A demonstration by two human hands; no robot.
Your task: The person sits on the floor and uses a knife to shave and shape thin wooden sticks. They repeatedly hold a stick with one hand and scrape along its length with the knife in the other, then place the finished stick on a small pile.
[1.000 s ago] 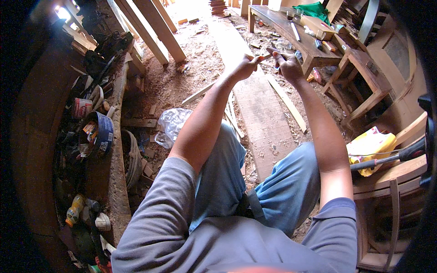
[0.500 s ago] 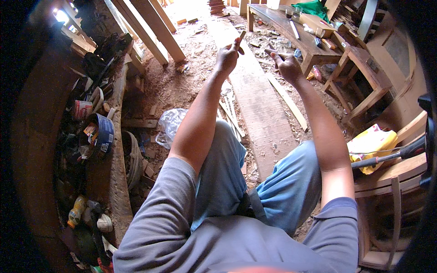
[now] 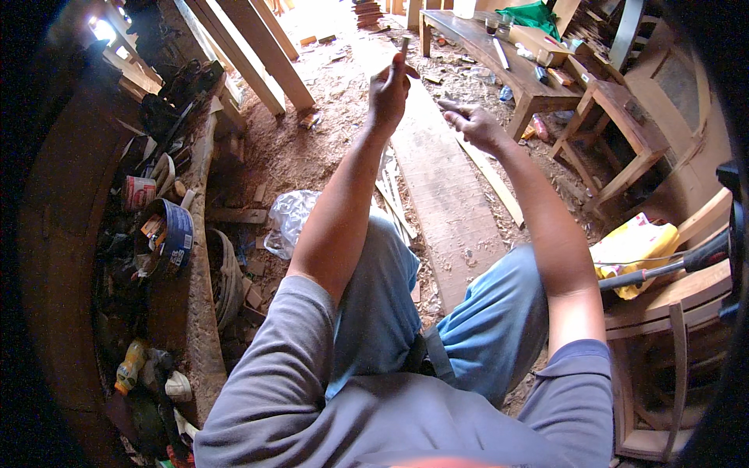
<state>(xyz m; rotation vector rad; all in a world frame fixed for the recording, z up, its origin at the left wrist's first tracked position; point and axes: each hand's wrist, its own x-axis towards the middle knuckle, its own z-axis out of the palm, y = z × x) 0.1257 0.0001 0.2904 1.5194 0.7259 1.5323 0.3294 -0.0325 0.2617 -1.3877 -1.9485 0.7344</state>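
Note:
My left hand (image 3: 388, 95) is raised above the far part of the long wooden plank (image 3: 449, 187), its fingers closed round a short, thin brown stick (image 3: 405, 45) that points up and away. To its right and slightly nearer, my right hand (image 3: 477, 127) is closed in a pinch. A slim dark tip pokes out leftward from those fingers, too small to name. The two hands are apart, with a gap over the plank between them. Both forearms reach forward over my knees.
Wood shavings and thin strips (image 3: 493, 181) litter the floor. On the left a cluttered bench (image 3: 204, 312) holds a blue tub (image 3: 178, 234). A low wooden table (image 3: 468, 39) with small items stands far right. A yellow bag (image 3: 636, 253) lies at the right, and a clear plastic bag (image 3: 289, 222) near my left knee.
My right hand has moved left and a little nearer to me. My left hand has shifted slightly left, and the stick in it now points more upright.

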